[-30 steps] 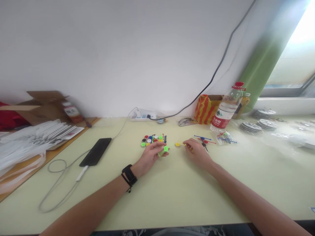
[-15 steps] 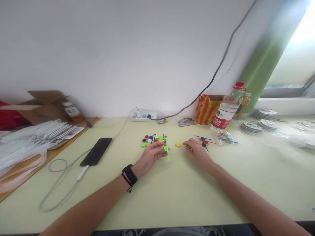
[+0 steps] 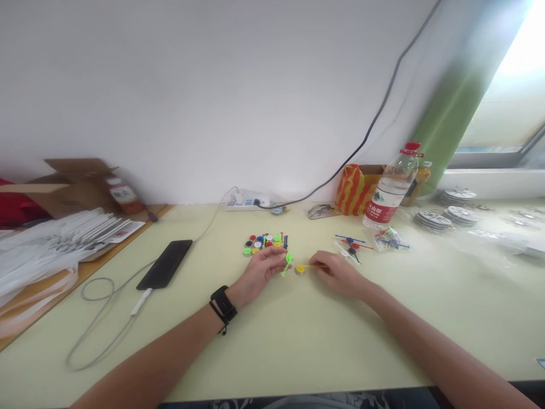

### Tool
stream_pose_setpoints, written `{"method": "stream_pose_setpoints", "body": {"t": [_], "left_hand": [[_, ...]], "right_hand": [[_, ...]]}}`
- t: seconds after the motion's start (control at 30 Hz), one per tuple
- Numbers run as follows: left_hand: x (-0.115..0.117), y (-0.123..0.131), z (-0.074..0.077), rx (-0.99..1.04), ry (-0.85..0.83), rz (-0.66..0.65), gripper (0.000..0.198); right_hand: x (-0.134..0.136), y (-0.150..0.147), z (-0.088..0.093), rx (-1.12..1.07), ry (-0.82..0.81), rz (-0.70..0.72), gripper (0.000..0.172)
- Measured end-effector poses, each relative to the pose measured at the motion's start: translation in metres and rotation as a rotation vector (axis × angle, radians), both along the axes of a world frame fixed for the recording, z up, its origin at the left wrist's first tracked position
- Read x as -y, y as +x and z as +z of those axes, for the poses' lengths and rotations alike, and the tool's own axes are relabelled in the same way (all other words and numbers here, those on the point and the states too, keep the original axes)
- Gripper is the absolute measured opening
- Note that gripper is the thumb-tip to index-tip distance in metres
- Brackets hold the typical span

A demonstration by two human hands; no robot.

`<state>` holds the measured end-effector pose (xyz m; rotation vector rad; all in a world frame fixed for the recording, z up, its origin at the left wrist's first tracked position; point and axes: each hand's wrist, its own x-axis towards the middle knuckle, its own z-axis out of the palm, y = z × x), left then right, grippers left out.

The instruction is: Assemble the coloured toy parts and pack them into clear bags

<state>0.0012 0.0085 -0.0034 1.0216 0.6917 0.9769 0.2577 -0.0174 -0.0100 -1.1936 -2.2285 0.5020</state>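
Note:
My left hand [image 3: 266, 270] pinches a bright green plastic spinner arrow [image 3: 289, 259], a thin pointer with a round hub, between thumb and fingers. To its right, my right hand [image 3: 338, 274] grips the shaft of a yellow spinner arrow [image 3: 300, 268]. The yellow hub points left and sits just off the green arrow's lower end; whether they touch I cannot tell. Beyond my left hand lies a pile of small round caps and arrow pieces [image 3: 258, 244] in several colours. Assembled-looking blue, red, white and black arrows [image 3: 351, 244] lie past my right hand.
A clear bag of coloured pieces [image 3: 392, 240] lies near a large water bottle [image 3: 387, 196]. Stacks of round discs [image 3: 433, 221] stand at right. At left are a phone [image 3: 166, 264] with its cable and plastic-wrapped packs [image 3: 85, 230]. A power strip [image 3: 247, 200] is by the wall.
My right hand has come left and slightly nearer, bringing the yellow arrow close to the green one. The green arrow has tilted in my left hand. A white arrow past my right hand is now uncovered.

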Motion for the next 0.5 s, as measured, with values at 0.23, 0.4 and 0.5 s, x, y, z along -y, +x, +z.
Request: {"method": "stream_pose_setpoints", "body": {"t": [0.23,0.4,0.5], "left_hand": [[0.003,0.002,0.001,-0.087,0.038,0.017,0.032],[0.004,0.002,0.002,-0.137,0.062,-0.013,0.037],[0.004,0.002,0.003,-0.16,0.08,-0.039,0.036]], "right_hand": [[0.014,-0.011,0.01,-0.041,-0.009,0.041,0.022],[0.02,-0.014,0.016,-0.002,0.006,-0.041,0.043],[0.024,-0.017,0.016,0.034,0.017,0.015,0.061]]}}
